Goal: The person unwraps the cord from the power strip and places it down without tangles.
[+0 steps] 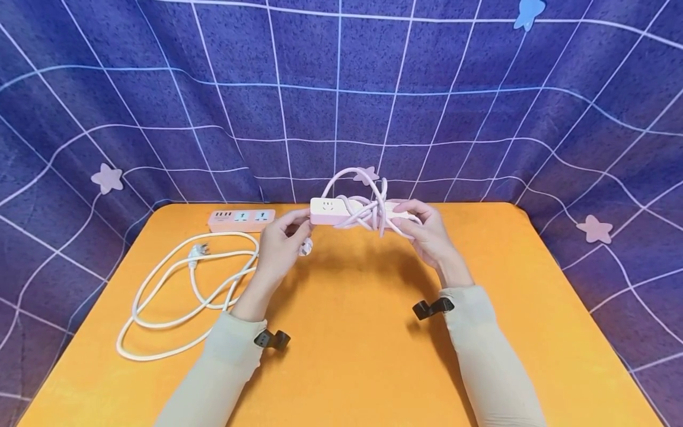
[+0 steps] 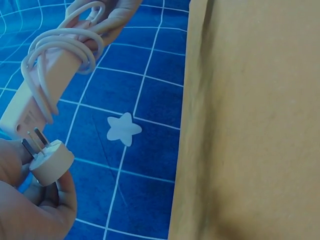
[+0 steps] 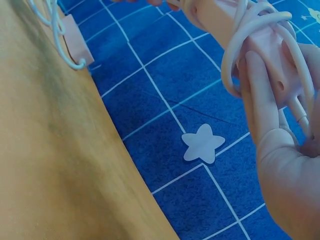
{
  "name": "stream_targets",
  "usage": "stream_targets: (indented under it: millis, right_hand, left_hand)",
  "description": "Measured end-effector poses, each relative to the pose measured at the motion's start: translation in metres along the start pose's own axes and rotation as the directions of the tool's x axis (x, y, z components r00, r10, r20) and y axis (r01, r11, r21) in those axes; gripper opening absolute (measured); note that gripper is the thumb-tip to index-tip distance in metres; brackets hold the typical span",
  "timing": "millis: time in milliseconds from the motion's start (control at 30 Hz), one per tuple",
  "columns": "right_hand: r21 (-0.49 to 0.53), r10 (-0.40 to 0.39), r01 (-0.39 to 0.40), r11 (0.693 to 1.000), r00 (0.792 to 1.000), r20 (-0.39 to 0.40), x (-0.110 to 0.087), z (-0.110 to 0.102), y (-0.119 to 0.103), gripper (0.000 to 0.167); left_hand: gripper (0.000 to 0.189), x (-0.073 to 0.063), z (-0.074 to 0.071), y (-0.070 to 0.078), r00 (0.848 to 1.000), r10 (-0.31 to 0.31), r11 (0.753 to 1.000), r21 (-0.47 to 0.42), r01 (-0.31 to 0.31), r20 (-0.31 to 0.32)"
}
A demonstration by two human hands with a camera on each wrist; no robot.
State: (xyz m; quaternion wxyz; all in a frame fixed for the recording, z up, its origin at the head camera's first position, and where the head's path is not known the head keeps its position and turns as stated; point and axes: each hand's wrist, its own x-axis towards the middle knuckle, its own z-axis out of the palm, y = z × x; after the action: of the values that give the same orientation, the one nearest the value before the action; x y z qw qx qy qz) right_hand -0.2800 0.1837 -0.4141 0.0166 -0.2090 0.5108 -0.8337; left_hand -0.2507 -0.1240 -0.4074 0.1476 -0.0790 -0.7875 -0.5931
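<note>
A pink and white power strip (image 1: 326, 212) is held up above the table, its pale cable (image 1: 381, 207) wound around the middle and right part. My left hand (image 1: 283, 243) is at the strip's left end, with thumb and index finger against it. The same hand's lower fingers curl around a white plug (image 2: 52, 162) with three prongs pointing toward the strip. At the other end, my right hand (image 1: 427, 234) grips the strip and some loops of cable between thumb and fingers. In the right wrist view, fingers (image 3: 262, 95) lie along the strip's underside.
A second pink power strip (image 1: 242, 220) lies at the back left of the orange table (image 1: 352, 356). Its white cable (image 1: 137, 296) spreads in loose loops toward the front, with a plug (image 1: 198, 251) among them. A blue gridded curtain (image 1: 309, 112) with stars hangs behind.
</note>
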Motion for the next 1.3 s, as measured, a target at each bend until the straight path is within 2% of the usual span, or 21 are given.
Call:
stream_targets:
  millis: [167, 367, 500, 567, 700, 800, 1000, 1200, 1300]
  right_hand:
    - [-0.014, 0.026, -0.026, 1.000, 0.999, -0.022, 0.001, 0.003, -0.001, 0.037]
    - [-0.065, 0.044, -0.046, 0.997, 0.999, -0.031, -0.002, 0.003, 0.000, 0.036]
    - [-0.088, 0.038, -0.043, 0.995, 0.997, -0.063, -0.004, 0.002, 0.001, 0.036]
    - [-0.084, 0.023, -0.030, 0.996, 0.996, -0.081, -0.005, 0.002, 0.001, 0.036]
    - [-0.067, -0.007, -0.001, 0.998, 0.993, -0.118, -0.005, -0.001, 0.000, 0.038]
    - [-0.058, -0.025, 0.017, 0.998, 0.991, -0.133, -0.004, -0.002, -0.001, 0.037]
    - [-0.055, -0.039, 0.030, 0.998, 0.988, -0.151, -0.003, -0.003, -0.004, 0.038]
    - [-0.031, -0.054, 0.049, 0.998, 0.982, -0.182, -0.003, 0.000, -0.006, 0.038]
    - [-0.024, -0.059, 0.055, 0.998, 0.978, -0.200, -0.003, 0.000, -0.006, 0.038]
  left_hand:
    - [0.023, 0.001, -0.003, 0.000, 1.000, 0.004, 1.000, -0.005, -0.004, -0.004]
    - [0.025, 0.002, -0.006, -0.002, 0.999, 0.030, 0.996, -0.080, -0.031, -0.016]
    - [0.026, 0.004, -0.010, -0.002, 0.996, 0.081, 0.992, -0.093, -0.084, -0.030]
    - [0.025, 0.004, -0.013, 0.001, 0.990, 0.134, 0.989, -0.050, -0.136, -0.037]
    - [0.023, 0.004, -0.019, 0.010, 0.965, 0.262, 0.963, 0.075, -0.259, -0.033]
    - [0.022, 0.003, -0.022, 0.018, 0.944, 0.328, 0.936, 0.140, -0.322, -0.021]
    - [0.024, 0.000, -0.026, 0.032, 0.913, 0.407, 0.889, 0.219, -0.402, 0.026]
    - [0.025, -0.004, -0.028, 0.041, 0.852, 0.502, 0.813, 0.255, -0.523, 0.145]
    - [0.022, -0.006, -0.030, 0.043, 0.837, 0.513, 0.796, 0.260, -0.547, 0.188]
